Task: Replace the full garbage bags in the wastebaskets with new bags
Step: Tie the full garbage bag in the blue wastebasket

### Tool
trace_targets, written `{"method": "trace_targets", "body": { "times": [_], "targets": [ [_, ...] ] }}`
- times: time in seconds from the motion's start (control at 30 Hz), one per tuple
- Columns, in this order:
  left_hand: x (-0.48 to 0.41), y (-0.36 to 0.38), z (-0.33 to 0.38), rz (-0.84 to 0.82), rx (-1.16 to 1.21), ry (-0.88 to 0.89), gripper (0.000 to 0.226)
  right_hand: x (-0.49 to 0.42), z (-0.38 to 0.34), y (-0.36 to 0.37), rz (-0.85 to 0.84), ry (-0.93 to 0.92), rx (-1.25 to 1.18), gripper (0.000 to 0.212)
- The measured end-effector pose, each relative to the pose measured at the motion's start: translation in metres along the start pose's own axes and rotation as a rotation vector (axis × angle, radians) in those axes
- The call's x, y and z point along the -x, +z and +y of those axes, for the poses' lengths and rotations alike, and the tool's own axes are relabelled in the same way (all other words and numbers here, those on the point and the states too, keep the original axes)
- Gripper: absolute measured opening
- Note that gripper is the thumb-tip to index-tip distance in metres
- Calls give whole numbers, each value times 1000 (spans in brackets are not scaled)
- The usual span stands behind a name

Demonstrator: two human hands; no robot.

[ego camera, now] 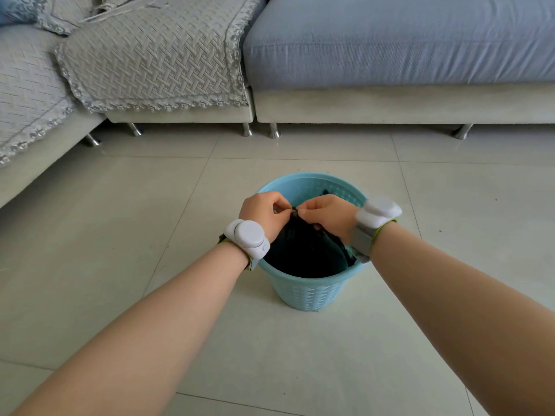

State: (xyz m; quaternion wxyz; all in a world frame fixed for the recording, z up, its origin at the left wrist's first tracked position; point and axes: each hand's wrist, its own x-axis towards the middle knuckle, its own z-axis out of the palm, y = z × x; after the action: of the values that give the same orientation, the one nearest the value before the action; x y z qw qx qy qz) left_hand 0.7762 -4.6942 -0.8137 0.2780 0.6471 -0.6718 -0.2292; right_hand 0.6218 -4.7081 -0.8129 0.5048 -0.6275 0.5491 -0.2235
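Sofa (pixel 390 55) runs along the back, tiled floor (pixel 120 235) in front of it. Blue wastebasket (pixel 306 292) stands on the floor, well apart from the sofa. Black bag (pixel 300 253) sits inside the wastebasket, its top drawn up above the rim into a gathered neck. Left hand (pixel 264 211) and right hand (pixel 327 213) meet over the wastebasket. Each pinches the bag's neck between thumb and fingertips, closing on a small twisted nub (pixel 294 209) (knot or just a twist, can't tell). White wrist bands (pixel 247 237) on both arms.

Step, as I read it: closing the full bag, which isn't lifted out yet. No new bag in view.

Next move calls for finishing the tie, then one firm grip on the neck and a straight pull up — the wastebasket looks light and may rise with the bag, so the other hand likely has to hold the rim down.
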Motion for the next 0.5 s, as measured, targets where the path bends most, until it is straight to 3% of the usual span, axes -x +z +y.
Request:
{"method": "trace_targets", "body": {
  "times": [0.1,0.3,0.43,0.5],
  "targets": [
    [1,1,3,11,35,-9,6,-4,6,0,10,85,-252,26],
    [2,-5,9,-135,-71,65,18,-3,5,-3,-7,100,-386,28],
    [-2,-11,10,-127,-270,162,14,0,-2,-10,4,14,-206,17],
    [-4,-14,9,-152,-384,195,28,2,-7,-15,78,-55,16,10]
  ]
}}
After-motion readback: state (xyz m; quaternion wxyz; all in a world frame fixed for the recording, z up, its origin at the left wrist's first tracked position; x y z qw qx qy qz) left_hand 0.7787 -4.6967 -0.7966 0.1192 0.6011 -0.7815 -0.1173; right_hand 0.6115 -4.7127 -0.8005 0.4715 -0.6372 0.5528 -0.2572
